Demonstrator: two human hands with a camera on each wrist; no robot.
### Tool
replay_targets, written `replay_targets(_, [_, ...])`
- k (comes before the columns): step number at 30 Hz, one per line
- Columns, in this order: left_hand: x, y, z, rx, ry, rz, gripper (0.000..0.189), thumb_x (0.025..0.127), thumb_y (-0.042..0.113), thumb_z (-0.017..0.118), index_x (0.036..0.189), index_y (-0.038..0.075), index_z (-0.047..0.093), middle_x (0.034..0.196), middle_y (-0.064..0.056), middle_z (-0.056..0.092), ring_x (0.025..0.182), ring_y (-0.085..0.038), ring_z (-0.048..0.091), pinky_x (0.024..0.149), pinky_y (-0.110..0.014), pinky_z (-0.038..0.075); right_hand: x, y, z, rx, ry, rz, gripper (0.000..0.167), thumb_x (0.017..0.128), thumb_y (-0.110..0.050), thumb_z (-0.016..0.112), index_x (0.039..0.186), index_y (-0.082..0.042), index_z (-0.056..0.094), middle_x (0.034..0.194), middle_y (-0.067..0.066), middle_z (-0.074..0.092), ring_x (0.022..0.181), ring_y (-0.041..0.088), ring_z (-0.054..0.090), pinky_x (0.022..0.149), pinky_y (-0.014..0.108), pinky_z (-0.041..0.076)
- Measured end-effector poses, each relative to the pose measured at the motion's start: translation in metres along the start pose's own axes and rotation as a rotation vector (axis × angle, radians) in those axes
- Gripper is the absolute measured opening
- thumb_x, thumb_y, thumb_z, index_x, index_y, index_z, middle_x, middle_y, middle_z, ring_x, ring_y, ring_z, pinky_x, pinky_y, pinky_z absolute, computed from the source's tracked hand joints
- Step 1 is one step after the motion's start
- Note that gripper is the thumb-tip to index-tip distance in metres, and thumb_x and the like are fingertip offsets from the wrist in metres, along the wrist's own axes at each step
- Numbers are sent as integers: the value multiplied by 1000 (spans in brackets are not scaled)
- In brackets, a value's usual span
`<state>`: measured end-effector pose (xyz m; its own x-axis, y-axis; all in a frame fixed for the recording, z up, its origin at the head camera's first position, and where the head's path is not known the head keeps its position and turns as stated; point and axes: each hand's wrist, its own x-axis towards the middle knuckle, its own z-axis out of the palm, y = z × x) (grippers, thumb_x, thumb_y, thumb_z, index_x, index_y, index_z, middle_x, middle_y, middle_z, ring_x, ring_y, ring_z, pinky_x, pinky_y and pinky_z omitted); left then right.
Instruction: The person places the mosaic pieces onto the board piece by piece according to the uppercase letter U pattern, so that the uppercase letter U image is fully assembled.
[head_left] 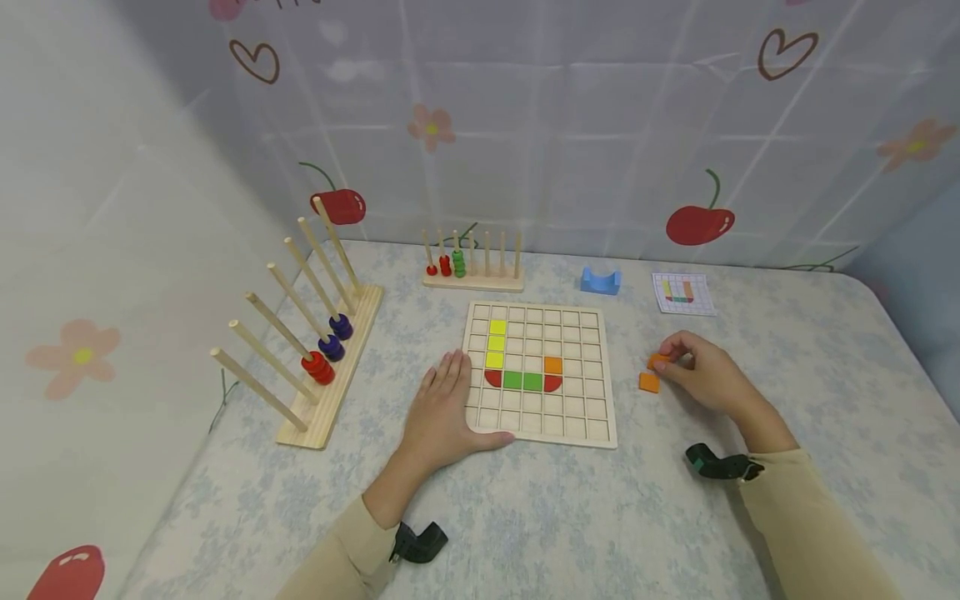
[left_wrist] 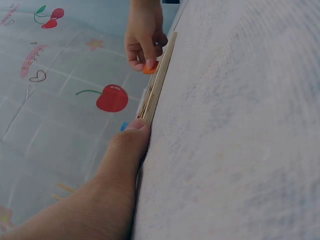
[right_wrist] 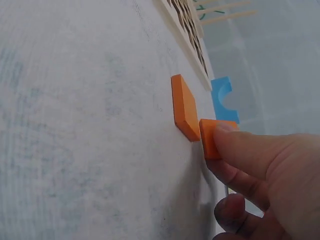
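A wooden grid board (head_left: 585, 425) lies mid-table, with yellow squares (head_left: 497, 343), green squares (head_left: 522, 381), red rounded corner pieces and one orange square (head_left: 553, 365) set in its cells. My left hand (head_left: 438, 412) rests flat at the board's left edge, its thumb along the front corner. To the right of the board, my right hand (head_left: 705, 375) pinches an orange square tile (right_wrist: 209, 140) between thumb and fingers. Another orange tile (head_left: 648, 382) lies on the table beside it. In the left wrist view, the left thumb (left_wrist: 127, 145) touches the board's edge.
At left stands a large wooden peg rack (head_left: 341, 392) with red and purple beads. Behind the board is a smaller peg rack (head_left: 472, 282) with red and green beads. A blue curved block (head_left: 601, 282) and a pattern card (head_left: 684, 294) lie at the back right.
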<state>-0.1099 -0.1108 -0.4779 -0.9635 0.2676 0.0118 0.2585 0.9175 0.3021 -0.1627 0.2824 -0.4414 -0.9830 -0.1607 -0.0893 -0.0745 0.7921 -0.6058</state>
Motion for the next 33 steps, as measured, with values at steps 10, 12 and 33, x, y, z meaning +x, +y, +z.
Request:
replay_targets(10, [-1, 0, -1, 3, -10, -3, 136, 65, 90, 58, 158, 1, 14, 167, -12, 14, 156, -25, 11, 126, -46, 14, 19, -29, 10, 136, 1, -57, 26, 96, -30, 67, 108, -8, 61, 103, 12, 63, 76, 22, 51, 61, 26, 44])
replay_targets(12, [-1, 0, -1, 7, -11, -3, 136, 65, 90, 58, 158, 1, 15, 167, -12, 14, 156, -24, 11, 126, -46, 14, 25, -38, 15, 148, -3, -67, 25, 96, -29, 67, 108, -8, 62, 103, 12, 64, 77, 22, 51, 63, 26, 44])
replay_targets(33, [0, 1, -1, 13, -25, -11, 137, 65, 91, 56, 158, 1, 13, 167, -12, 13, 156, -24, 10, 126, -45, 13, 61, -98, 57, 197, -96, -84, 19, 96, -24, 67, 108, -10, 62, 101, 8, 63, 90, 25, 57, 74, 33, 46])
